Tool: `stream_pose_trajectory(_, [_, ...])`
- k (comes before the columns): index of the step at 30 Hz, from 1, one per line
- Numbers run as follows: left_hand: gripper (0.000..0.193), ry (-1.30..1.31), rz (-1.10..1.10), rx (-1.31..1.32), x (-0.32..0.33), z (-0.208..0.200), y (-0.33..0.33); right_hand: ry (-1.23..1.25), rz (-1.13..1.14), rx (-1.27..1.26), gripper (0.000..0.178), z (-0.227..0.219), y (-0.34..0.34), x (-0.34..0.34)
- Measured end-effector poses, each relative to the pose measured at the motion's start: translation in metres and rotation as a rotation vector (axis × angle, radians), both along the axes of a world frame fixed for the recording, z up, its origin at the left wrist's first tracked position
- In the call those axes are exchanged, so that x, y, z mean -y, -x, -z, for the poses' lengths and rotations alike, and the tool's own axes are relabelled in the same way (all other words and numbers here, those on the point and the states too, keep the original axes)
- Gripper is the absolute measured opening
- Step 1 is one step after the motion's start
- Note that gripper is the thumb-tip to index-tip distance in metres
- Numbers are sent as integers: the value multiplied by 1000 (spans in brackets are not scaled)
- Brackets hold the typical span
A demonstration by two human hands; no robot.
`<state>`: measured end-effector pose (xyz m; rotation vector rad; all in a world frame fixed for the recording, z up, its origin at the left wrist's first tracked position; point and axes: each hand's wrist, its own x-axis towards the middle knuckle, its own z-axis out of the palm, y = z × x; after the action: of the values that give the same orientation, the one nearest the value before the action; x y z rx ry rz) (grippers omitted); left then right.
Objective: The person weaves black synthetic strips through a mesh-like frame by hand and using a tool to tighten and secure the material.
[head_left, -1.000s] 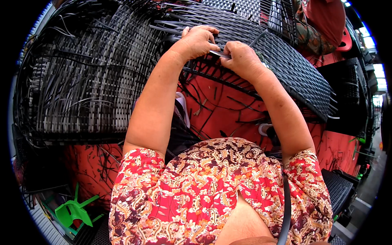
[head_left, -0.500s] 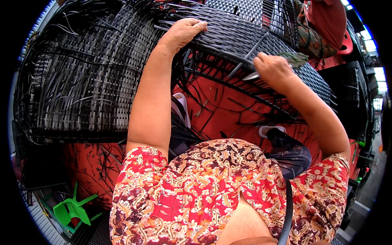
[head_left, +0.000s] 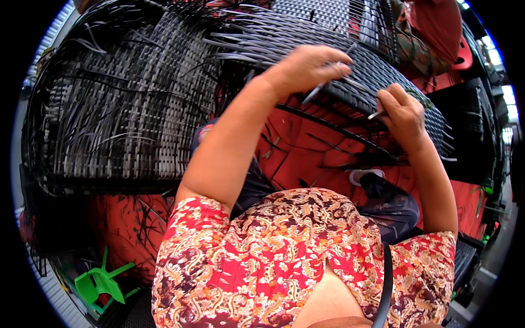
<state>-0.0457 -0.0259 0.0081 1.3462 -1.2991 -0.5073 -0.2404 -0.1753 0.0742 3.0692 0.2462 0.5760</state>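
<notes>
Head view: your left hand [head_left: 314, 66] and right hand [head_left: 403, 112] had shifted rightward along dark woven panel [head_left: 380, 68] ahead of you, carrying work toward its right end. Right fingers [head_left: 389, 103] gripped slim metallic tool [head_left: 377, 115]; left fingers [head_left: 336, 54] curled, hold on strand [head_left: 356, 85] unclear.

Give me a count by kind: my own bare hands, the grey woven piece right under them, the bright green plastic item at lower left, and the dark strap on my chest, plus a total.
Bare hands, left and right: 2
Grey woven piece: 1
Green plastic item: 1
Dark strap: 1
Total: 5
</notes>
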Motion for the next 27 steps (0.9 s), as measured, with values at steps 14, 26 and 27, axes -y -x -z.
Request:
stream_pose_trajectory(14, [14,341,43,-945,1,6,-34,-496,167,16,25,22,-6,-3])
stream_pose_trajectory(26, [15,341,290,-917,-12,3,-33,-693,137,-38,18,62,-94,10])
stream_pose_trajectory(27, [14,322,324,-902,-14,3,-31,-745,197,-52,23,49,-104,14])
